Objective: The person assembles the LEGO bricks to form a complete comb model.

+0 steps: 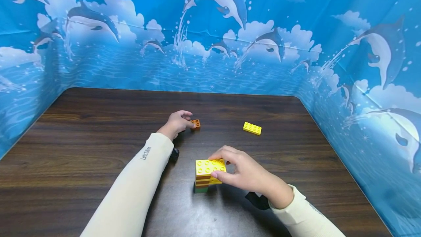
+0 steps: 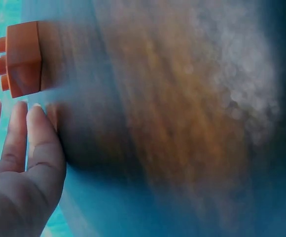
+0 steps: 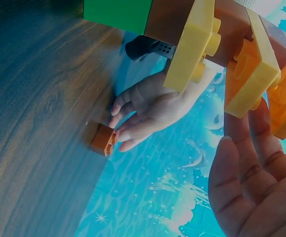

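Note:
In the head view, my left hand [image 1: 178, 123] reaches around an orange-brown studded brick [image 1: 195, 124], which sits on the table. The left wrist view shows its fingers extended beside the brick [image 2: 24, 59], with a gap between. Nearer to me stands a stack of toy building bricks [image 1: 204, 180]. Its base is a green brick [image 3: 118, 15], with brown bricks and overhanging yellow plates layered above. My right hand [image 1: 241, 169] holds the top yellow plate [image 1: 210, 166] at its right end, thumb in front and fingers behind. Part of that grip is cut off in the right wrist view.
A loose yellow studded plate [image 1: 252, 128] lies farther back on the right of the dark wooden table [image 1: 82, 149]. A blue dolphin-print curtain [image 1: 210, 72] borders the table's back and sides. Black wrist straps show at both cuffs.

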Demonstrator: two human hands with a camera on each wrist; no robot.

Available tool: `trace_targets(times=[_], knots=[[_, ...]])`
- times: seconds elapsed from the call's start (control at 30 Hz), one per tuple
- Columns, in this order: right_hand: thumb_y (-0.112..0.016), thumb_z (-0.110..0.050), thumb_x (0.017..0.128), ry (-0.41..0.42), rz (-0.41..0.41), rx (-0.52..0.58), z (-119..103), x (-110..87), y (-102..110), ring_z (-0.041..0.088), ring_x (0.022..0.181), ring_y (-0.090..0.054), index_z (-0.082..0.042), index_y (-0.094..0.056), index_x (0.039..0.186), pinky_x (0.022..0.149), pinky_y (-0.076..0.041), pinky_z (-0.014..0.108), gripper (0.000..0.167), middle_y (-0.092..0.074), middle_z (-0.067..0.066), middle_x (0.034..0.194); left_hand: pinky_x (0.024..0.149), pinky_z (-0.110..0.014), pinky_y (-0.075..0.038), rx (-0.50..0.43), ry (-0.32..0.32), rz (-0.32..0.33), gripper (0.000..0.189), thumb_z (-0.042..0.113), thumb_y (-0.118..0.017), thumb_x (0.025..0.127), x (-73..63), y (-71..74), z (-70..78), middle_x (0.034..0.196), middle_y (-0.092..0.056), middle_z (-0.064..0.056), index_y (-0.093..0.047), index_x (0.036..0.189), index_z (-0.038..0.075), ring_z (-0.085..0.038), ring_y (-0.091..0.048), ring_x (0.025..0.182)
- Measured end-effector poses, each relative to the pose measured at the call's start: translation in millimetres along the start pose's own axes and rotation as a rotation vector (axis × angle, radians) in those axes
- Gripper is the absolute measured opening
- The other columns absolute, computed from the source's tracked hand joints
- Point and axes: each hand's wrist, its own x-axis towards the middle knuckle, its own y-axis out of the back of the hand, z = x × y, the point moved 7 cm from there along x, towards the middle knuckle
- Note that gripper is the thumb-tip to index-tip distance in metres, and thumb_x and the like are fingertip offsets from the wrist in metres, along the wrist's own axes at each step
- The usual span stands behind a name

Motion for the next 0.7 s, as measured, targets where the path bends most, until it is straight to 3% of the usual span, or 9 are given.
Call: trace_targets(times=[0.43, 0.7], knots=[[-0.069, -0.021, 0.09, 0.022, -0.002, 0.011, -0.7, 0.9, -0.3, 0.009, 0.091, -0.054, -0.015, -0.062, 0.118, 0.074, -0.05, 0.025, 0.03, -0.061, -0.003, 0.112, 0.096, -0.043, -0.045, 0.077, 0.013, 0.037, 0.051, -0.007, -0.069, 0.081, 0.5, -6.2, 0.9, 0.13, -0.053, -0.019, -0.054, 0.129, 0.002, -0.032, -0.052, 0.116], [-0.069, -0.021, 0.09, 0.018, -0.001, 0.012, -0.7, 1.1, 0.0, 0.01, 0.091, -0.054, -0.015, -0.062, 0.119, 0.072, -0.05, 0.026, 0.03, -0.061, -0.003, 0.113, 0.097, -0.042, -0.045, 0.105, 0.032, 0.047, 0.047, -0.009, -0.069, 0.081, 3.0, -8.1, -0.5, 0.13, -0.054, -0.017, -0.057, 0.126, 0.002, -0.031, -0.052, 0.116]])
